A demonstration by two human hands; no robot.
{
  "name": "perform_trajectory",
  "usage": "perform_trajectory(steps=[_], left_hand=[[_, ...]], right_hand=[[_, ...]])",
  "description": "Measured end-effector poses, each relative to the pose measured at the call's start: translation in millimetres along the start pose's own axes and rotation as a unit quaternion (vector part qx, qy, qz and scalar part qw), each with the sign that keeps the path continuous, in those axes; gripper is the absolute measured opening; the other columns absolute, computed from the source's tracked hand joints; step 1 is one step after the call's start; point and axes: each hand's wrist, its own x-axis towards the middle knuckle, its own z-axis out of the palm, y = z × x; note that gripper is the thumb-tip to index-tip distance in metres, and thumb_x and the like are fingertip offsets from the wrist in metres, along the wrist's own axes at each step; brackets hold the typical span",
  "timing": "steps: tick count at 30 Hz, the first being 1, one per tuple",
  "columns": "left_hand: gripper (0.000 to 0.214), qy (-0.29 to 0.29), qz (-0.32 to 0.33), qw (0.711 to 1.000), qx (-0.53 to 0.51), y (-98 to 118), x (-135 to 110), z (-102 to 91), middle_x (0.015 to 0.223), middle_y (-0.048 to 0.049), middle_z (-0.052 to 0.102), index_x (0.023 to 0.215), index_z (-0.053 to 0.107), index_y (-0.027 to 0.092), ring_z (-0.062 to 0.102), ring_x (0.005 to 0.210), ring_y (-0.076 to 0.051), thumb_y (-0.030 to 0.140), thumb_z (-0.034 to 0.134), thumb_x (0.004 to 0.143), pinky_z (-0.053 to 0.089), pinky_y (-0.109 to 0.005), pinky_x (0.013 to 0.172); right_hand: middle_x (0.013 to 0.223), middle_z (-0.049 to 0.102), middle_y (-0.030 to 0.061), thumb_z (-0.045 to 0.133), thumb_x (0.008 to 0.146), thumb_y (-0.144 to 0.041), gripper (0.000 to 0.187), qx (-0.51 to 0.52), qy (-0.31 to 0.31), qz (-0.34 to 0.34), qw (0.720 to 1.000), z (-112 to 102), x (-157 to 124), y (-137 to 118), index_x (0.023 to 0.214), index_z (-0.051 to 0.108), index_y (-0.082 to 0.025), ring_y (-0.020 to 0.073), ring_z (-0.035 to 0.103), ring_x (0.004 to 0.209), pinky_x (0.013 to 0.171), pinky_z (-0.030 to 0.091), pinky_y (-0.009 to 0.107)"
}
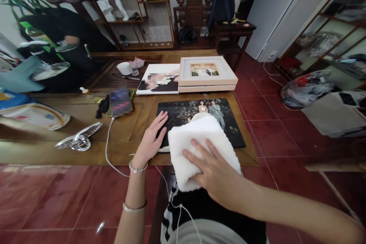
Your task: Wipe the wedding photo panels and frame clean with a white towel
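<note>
One white cloth [210,131], under the spread fingers of the right hand [213,171], hides part of a dark photo panel [180,113]; the left hand [151,137], fingers parted, touches the panel's nine-o'clock edge. On the table [121,135]: silver ornament [81,139], nine o'clock; stacked frames [184,72] beyond, twelve o'clock.

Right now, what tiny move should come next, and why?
Perhaps slide the white cloth over the dark photo panel: the right hand lies spread on the cloth, which hides part of the panel, and the left hand touches its left edge.
</note>
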Motion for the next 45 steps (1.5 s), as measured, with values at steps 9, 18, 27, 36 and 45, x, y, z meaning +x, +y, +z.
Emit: perform_trajectory(steps=[9,18,27,36,45], left_hand=[[0.042,0.004,0.005,1.0,0.005,-2,0,0.4,0.149,-0.0082,0.041,0.136,0.049,0.019,0.032,0.14,-0.021,0.028,0.041,0.096,0.024,-0.043,0.117],[0.041,0.027,0.01,1.0,-0.012,9,-1,-2.3,0.15,-0.0064,0.038,0.138,0.048,0.022,0.033,0.139,-0.021,0.028,0.039,0.098,0.024,-0.042,0.117],[0.047,0.133,0.039,0.99,-0.038,17,-6,-5.6,0.15,-0.0043,0.039,0.141,0.043,0.024,0.035,0.138,-0.022,0.036,0.023,0.101,0.025,-0.043,0.116],[0.041,0.076,0.027,0.997,-0.001,14,-4,-3.3,0.139,-0.0055,0.053,0.134,0.052,0.022,0.048,0.129,-0.022,0.032,0.046,0.095,0.036,-0.042,0.111],[0.038,0.057,0.019,0.998,0.0,8,-5,0.3,0.132,-0.0065,0.06,0.126,0.06,0.02,0.056,0.122,-0.023,0.026,0.056,0.089,0.042,-0.04,0.108]], right_hand=[[0.148,0.04,0.0065,0.044,0.069,0.004,0.054,-0.029,0.035,0.074,0.996,-11,29,55,0.115,0.065,-0.019,0.034,0.02,0.142,0.112,0.018,0.06],[0.145,0.044,0.0105,0.042,0.075,0.002,0.06,-0.068,0.044,0.132,0.988,-22,86,82,0.13,0.054,-0.019,0.0392,0.026,0.137,0.104,0.025,0.067],[0.14,0.05,0.0115,0.045,0.087,-0.008,0.032,-0.081,0.044,-0.137,0.986,-2,63,23,0.102,0.07,-0.02,0.0409,0.033,0.134,0.102,0.029,0.067],[0.139,0.052,0.0046,0.048,0.075,0.0,0.039,0.025,0.001,-0.105,0.994,-14,-5,23,0.098,0.071,-0.023,0.0321,0.034,0.136,0.11,0.028,0.059],[0.142,0.047,0.013,0.046,0.07,0.004,0.044,-0.084,0.16,0.027,0.983,-29,33,80,0.103,0.067,-0.015,0.0327,0.037,0.135,0.107,0.036,0.056]])
